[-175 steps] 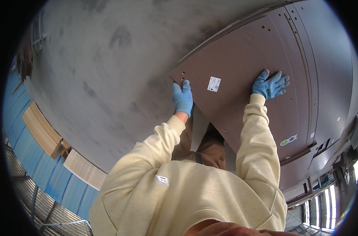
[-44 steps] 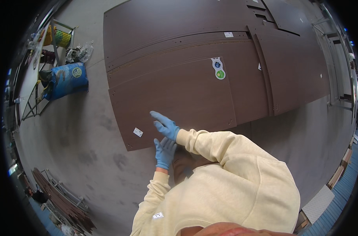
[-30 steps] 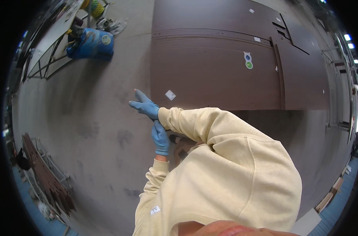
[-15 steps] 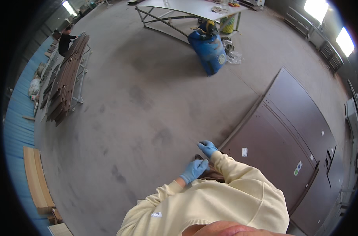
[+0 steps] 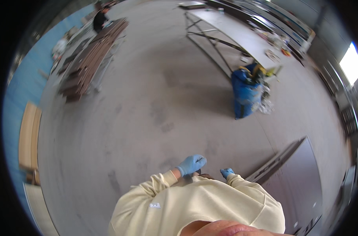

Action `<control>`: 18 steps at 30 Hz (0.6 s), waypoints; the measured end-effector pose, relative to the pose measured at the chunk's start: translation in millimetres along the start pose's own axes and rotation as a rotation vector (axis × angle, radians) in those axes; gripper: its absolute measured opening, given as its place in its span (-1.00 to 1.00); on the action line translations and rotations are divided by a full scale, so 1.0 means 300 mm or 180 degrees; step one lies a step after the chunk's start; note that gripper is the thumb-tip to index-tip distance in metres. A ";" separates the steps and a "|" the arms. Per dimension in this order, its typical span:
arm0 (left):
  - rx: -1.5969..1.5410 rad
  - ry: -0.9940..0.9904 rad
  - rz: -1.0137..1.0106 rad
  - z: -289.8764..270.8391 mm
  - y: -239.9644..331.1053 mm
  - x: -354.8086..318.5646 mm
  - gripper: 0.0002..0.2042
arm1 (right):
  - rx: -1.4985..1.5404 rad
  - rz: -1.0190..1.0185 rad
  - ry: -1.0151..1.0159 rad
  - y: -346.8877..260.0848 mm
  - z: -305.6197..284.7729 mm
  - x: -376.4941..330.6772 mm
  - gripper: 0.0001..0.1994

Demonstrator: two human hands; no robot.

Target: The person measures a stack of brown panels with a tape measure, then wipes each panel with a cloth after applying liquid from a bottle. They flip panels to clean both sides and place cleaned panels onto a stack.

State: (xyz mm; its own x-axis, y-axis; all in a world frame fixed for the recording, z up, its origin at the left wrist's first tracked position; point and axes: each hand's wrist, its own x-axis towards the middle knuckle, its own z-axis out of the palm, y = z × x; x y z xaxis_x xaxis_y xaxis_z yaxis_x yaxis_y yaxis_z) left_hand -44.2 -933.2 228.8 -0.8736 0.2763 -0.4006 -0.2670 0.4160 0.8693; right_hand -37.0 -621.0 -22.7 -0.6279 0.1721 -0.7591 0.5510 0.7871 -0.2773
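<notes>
My left hand (image 5: 191,164), in a blue glove, hangs in front of my chest over the grey concrete floor (image 5: 147,118), fingers loosely curled with nothing in them. Only the gloved fingertips of my right hand (image 5: 227,172) show past the cream sleeve, so its grip is hidden. Neither hand touches anything. The large dark brown panels (image 5: 295,177) lie flat on the floor to my right, their near edge a short way from my right hand.
A blue barrel (image 5: 245,92) with clutter beside it stands ahead to the right. Behind it is a long metal-framed table (image 5: 230,35). A cart stacked with brown boards (image 5: 90,59) is far left, with a person (image 5: 101,15) beyond it. Pale boards (image 5: 29,133) lean at the left wall.
The view has swung from the brown panels to the floor. My hands came off the panel and now sit close to my body; the panels moved to the lower right.
</notes>
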 end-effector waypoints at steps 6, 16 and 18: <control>-0.0031 0.0367 -0.0290 -0.364 -0.052 0.205 -0.63 | 0.0702 -0.0948 -0.0036 -0.734 -0.242 0.379 -0.53; -0.0116 0.0409 -0.0502 -0.931 -0.008 0.729 -0.65 | 0.0398 -0.0269 -0.0735 -1.156 -0.414 0.847 -0.57; -0.0298 0.0292 -0.0324 -1.023 0.061 0.860 -0.64 | 0.0392 0.0038 -0.0771 -1.139 -0.473 0.933 -0.55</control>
State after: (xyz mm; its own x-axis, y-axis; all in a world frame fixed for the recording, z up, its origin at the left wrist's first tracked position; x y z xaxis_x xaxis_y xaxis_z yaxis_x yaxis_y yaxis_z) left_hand -399.2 -1120.2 230.3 -0.8724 0.1549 -0.4636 -0.3891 0.3540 0.8505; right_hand -479.1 -757.7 -56.8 -0.4794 0.0226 -0.8773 0.6295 0.7053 -0.3258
